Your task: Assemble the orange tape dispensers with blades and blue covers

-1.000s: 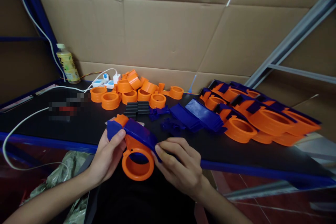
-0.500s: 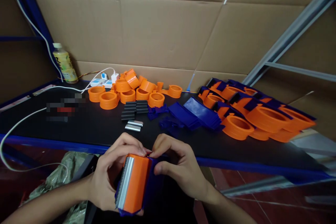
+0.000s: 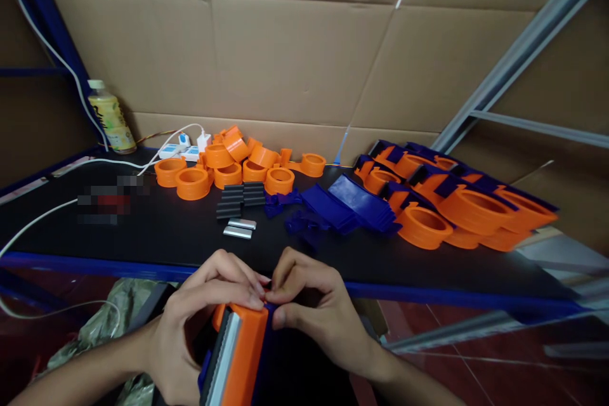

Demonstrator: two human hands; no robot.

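In the head view, an orange and blue tape dispenser (image 3: 247,347) with a silver toothed blade is held in front of the table's near edge. My left hand (image 3: 190,323) is wrapped round it, fingers over its top and thumb side hidden behind it. My right hand (image 3: 316,307) pinches at the dispenser's far right corner, by its dark blue side; what sits between those fingertips is too small to make out. Beyond my hands lie two silver blade strips (image 3: 239,228), black ribbed pieces (image 3: 231,202) and small blue parts (image 3: 304,222).
Orange tape rings with stems (image 3: 193,183) are heaped at the back. Flat blue plates (image 3: 352,203) lie right of them, beside a pile of orange-blue dispensers (image 3: 428,226). A power strip (image 3: 188,152), white cable and drink bottle (image 3: 113,117) stand at the left.
The dispenser has dropped lower in view and tilted, so more of the black ribbed piece beside its blade shows. Both hands stay on it, and the camera has shifted slightly.
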